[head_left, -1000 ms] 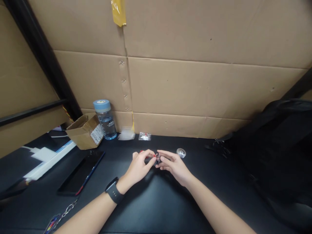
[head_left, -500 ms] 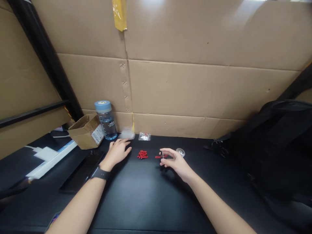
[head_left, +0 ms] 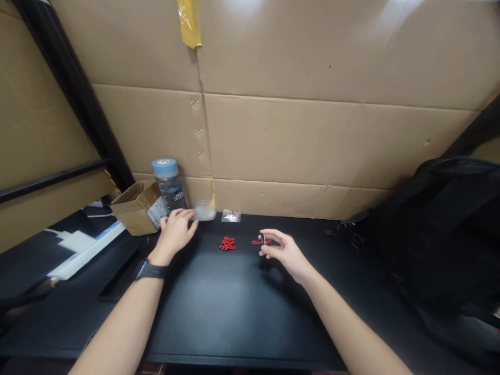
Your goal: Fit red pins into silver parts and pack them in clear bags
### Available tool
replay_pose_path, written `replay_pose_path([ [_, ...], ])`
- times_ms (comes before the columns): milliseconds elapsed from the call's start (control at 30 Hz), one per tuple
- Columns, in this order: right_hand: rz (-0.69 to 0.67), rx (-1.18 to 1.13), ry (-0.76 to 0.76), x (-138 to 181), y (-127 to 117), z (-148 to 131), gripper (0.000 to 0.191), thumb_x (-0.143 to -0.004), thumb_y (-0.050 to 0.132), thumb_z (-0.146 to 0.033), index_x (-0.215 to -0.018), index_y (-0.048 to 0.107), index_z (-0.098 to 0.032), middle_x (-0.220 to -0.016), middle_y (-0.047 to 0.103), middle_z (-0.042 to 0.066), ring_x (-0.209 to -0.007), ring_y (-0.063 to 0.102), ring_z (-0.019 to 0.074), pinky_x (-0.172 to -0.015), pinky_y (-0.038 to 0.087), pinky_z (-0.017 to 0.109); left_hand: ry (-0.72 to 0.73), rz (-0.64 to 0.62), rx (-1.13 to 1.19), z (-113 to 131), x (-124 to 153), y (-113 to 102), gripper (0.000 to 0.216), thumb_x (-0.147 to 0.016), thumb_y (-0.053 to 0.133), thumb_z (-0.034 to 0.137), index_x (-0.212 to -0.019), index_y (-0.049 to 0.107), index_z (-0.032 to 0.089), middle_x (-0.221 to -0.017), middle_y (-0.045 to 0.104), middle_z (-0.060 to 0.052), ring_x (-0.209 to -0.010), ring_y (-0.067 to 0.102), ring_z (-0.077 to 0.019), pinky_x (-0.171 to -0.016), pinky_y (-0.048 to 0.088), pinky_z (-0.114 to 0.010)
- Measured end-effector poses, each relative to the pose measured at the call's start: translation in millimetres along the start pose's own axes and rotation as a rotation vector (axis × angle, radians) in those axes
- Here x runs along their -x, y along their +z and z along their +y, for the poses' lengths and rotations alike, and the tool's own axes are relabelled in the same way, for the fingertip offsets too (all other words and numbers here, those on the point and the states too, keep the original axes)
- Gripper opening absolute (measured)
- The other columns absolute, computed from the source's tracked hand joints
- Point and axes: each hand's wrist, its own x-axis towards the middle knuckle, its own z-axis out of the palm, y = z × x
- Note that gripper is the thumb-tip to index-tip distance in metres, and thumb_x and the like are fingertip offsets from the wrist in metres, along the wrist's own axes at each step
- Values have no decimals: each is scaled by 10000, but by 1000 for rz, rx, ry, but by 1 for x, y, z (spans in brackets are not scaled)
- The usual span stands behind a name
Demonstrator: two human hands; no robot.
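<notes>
My left hand [head_left: 174, 233] reaches to the back left of the black table [head_left: 234, 307], its fingertips on a blurred stack of small clear bags [head_left: 204, 212]. My right hand [head_left: 282, 251] hovers near the table's middle, pinching a small dark piece with a red part [head_left: 262, 241] between thumb and forefinger. A little heap of red parts [head_left: 227, 243] lies on the table between my hands. A small clear bag with red parts inside [head_left: 231, 216] lies by the cardboard wall.
A water bottle with a blue cap [head_left: 169, 185] and an open cardboard box [head_left: 136, 207] stand at the back left. A dark phone [head_left: 121, 278] lies left of my forearm. A black backpack [head_left: 441, 229] fills the right side. Cardboard panels [head_left: 312, 140] wall the back.
My left hand left the right hand and reached back left to the clear bags. The heap of red parts came into view. My right hand kept its pinch.
</notes>
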Motion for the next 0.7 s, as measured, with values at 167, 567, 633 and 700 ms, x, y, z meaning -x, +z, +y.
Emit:
replay_pose_path([
  [167, 6, 28, -13, 2, -4, -8, 492, -775, 812, -334, -1228, 654, -228, -1225, 669, 100, -802, 748, 191, -693, 535, 307, 17, -176, -52, -1, 1, 4, 305, -942, 493, 326, -988, 785, 252, -1303, 705, -63, -1261, 492, -331, -1020, 355, -524],
  [567, -11, 23, -9, 2, -3, -7, 483, -788, 808, -379, -1222, 649, -236, -1242, 666, 102, -817, 751, 195, -697, 534, 310, -10, -48, -88, -6, 1, 8, 398, -974, 456, 327, -1308, 647, 230, -1416, 627, -95, -1277, 493, -332, -984, 388, -503],
  [633, -5, 27, -18, 3, -4, -9, 483, -786, 809, -382, -1218, 653, -234, -1239, 667, 104, -815, 751, 198, -697, 536, 315, -10, 45, -67, -2, 0, -2, 386, -972, 461, 309, -1302, 644, 226, -1409, 630, -97, -1267, 499, -329, -981, 384, -496],
  [700, 7, 26, -30, 3, -5, -12, 482, -786, 811, -378, -1218, 654, -235, -1244, 667, 105, -814, 751, 199, -698, 536, 316, 23, 127, -38, 10, 1, -9, 379, -979, 459, 294, -1307, 632, 217, -1409, 625, -105, -1274, 497, -322, -983, 376, -487],
])
